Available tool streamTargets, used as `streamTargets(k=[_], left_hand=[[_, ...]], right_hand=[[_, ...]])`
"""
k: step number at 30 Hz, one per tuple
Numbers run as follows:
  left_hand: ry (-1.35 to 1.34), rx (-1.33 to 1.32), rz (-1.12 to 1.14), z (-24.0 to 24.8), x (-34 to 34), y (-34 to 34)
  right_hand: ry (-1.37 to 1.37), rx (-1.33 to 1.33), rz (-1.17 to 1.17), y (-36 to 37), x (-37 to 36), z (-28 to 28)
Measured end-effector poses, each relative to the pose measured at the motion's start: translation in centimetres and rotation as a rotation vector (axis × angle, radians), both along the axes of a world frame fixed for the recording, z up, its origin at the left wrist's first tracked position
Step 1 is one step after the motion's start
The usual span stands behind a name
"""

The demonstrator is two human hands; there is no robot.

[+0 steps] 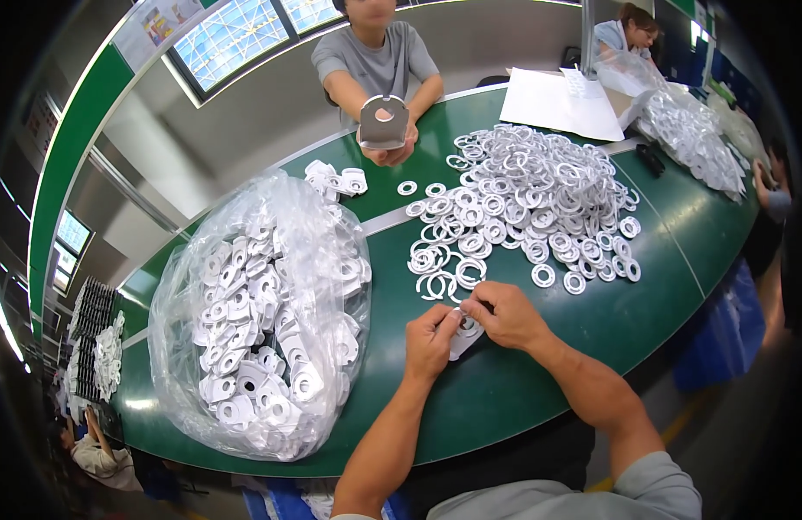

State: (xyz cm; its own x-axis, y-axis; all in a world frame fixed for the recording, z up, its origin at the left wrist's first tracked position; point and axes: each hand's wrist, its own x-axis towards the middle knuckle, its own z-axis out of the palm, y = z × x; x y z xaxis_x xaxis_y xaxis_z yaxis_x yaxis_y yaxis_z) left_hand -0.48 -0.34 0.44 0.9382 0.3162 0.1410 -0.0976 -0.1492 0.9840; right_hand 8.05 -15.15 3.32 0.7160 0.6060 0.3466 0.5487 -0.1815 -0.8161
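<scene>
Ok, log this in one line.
left hand: holding white plate; right hand: at same plate; white rings: piled ahead; plastic bag: left

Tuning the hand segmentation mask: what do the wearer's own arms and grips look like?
Left grip and right grip: bare, no gloves visible. Left forearm and right forearm: bare, no watch, band or cable in sight. Right sleeve: short, light grey, no visible markings. Left sleeve: just a pale edge shows.
</scene>
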Motion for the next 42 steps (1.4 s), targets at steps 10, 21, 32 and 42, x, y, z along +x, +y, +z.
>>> streamTargets(k=[10, 21, 32, 42], left_hand=[[0.016, -0.185, 0.013, -0.5, 1.2, 0.5], [0.011, -0.032, -0.045, -0.5, 1.0, 0.5], [-0.012, -0.116, 0.003, -0.9, 1.6, 0.9], [-0.007, -0.233, -0.006, -1.0, 1.6, 0.8]], right_hand=[[0.236, 0.278, -0.115, 3.6, 8.6, 7.4], [0.033, 0.365, -0.113, 11.6, 13.8, 13.6], [-0.045, 0.417, -0.134, 1.9, 6.6, 6.3], [0.258, 0.344, -0.087, -2.3, 4.2, 1.6]])
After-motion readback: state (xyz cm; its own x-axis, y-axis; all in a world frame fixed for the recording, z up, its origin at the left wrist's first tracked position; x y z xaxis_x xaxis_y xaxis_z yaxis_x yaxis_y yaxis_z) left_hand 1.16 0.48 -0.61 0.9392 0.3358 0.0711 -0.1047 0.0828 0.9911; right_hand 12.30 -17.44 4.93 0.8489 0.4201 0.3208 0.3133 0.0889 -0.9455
